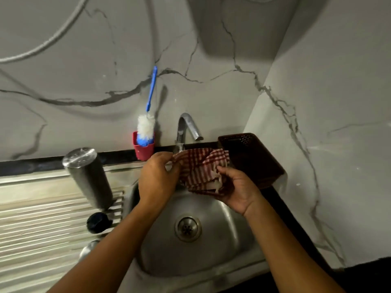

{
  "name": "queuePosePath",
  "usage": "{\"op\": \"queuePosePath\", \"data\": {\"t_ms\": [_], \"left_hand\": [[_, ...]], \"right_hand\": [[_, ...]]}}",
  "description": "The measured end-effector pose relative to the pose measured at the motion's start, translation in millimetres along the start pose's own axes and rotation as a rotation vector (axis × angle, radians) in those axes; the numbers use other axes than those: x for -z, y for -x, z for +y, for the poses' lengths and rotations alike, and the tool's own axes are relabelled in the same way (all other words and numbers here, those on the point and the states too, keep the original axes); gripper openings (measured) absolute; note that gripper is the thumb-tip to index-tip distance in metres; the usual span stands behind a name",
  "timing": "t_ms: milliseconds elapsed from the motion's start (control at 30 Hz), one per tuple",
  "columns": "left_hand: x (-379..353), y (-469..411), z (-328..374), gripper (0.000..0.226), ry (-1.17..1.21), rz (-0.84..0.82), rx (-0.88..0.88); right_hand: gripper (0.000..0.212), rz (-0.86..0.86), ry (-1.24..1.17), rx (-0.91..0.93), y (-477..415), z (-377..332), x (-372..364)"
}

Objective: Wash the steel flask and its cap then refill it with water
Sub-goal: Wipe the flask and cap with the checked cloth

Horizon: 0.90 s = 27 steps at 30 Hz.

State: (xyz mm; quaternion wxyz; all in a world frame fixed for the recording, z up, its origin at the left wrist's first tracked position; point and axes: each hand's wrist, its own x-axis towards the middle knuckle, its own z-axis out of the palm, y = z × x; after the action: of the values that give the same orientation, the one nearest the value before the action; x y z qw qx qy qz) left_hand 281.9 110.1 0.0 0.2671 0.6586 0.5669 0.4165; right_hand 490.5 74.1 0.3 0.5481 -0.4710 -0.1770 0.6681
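Note:
The steel flask stands upside down on the ribbed draining board, left of the sink bowl. Its dark cap lies on the board just in front of the flask. A red-and-white checked cloth is held over the back of the bowl between both hands. My left hand pinches its left edge and my right hand grips its lower right part. Both hands are to the right of the flask and apart from it.
The steel sink bowl has a drain at its middle. A chrome tap rises behind the cloth. A blue-handled bottle brush stands in a red holder. A dark brown basket sits right of the tap.

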Motion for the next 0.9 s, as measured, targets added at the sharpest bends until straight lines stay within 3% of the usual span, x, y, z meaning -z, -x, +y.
{"op": "queuePosePath", "data": {"t_ms": [100,200,267,333,433,533,733,833,900], "left_hand": [[20.5,14.9,-15.7,0.020,0.032,0.034,-0.220],[24.4,31.7,-27.2,0.020,0.014,-0.327,-0.446],[30.6,38.0,-36.6,0.017,0.088,-0.485,-0.299],[44.0,38.2,-42.3,0.018,0.360,-0.434,-0.031],[64.5,33.2,-49.4,0.022,0.647,-0.351,0.234],[75.3,29.4,-58.4,0.021,0.638,-0.397,0.396],[102.9,42.5,-74.8,0.010,0.430,-0.031,0.221],[122.5,51.6,-94.8,0.018,0.296,0.241,0.244],[136.1,47.7,-110.0,0.037,0.213,0.386,0.320]], "right_hand": [[0.032,-0.013,-0.072,-0.026,-1.5,35.5,-19.7],[0.048,-0.071,-0.089,-0.076,0.2,63.7,-39.5],[0.046,-0.085,-0.056,-0.106,-0.5,79.6,-52.9],[0.040,-0.077,-0.065,-0.110,-1.6,90.2,-63.8],[0.045,-0.107,-0.058,-0.081,-7.1,102.5,-81.3],[0.040,-0.138,0.033,-0.085,-10.5,115.9,-103.8],[0.037,-0.123,0.076,-0.020,-19.2,124.3,-126.4],[0.036,-0.108,-0.009,-0.024,-23.9,120.3,-143.2],[0.045,-0.102,-0.025,0.006,-33.1,120.8,-156.2]]}}
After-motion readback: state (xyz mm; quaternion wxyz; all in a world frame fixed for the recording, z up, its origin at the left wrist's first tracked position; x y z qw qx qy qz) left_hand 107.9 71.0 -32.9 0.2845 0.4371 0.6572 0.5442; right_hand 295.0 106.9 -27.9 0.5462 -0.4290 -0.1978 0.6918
